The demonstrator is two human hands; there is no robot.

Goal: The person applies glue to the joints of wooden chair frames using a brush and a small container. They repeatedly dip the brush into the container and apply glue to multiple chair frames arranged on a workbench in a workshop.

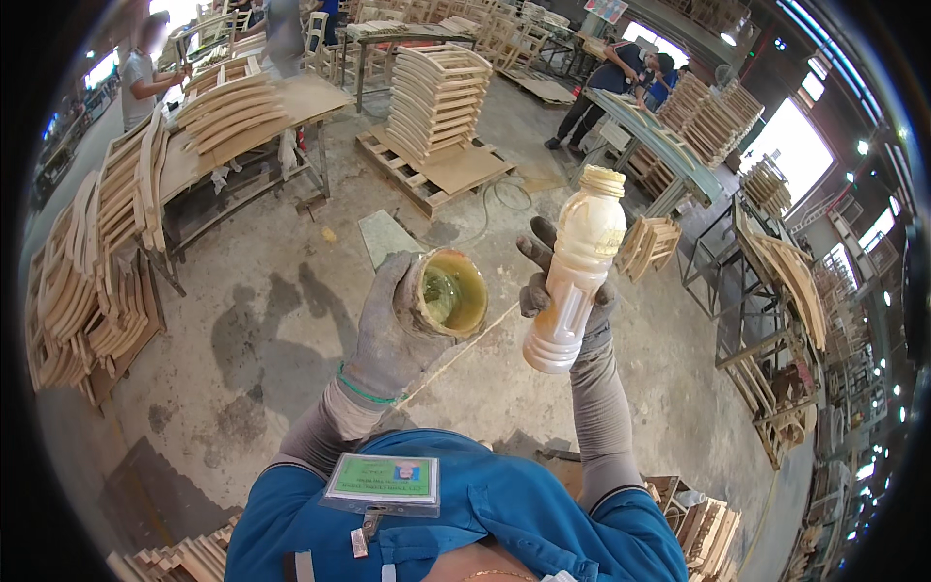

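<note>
My left hand (390, 315), in a grey work glove, is closed around a round cup (475, 301) with a crusted rim. The cup tilts toward me, and a greenish-yellow, wet-looking substance shows inside it. On the right, my gloved right hand (596, 306) grips a cloudy plastic bottle (582, 262) from behind, its fingertips showing at the left side. The bottle stands nearly upright with its threaded neck on top, and whitish residue coats it. Cup and bottle are apart from each other. A thin stick or cord (456, 361) slants between my two forearms.
A pallet (427, 199) with stacked wooden chair parts (438, 102) stands ahead. Tables with curved wooden frames (228, 107) line the left, and a workbench (669, 145) stands at the far right. A person (611, 82) bends over it. Small wooden frames (648, 244) rest on the concrete floor.
</note>
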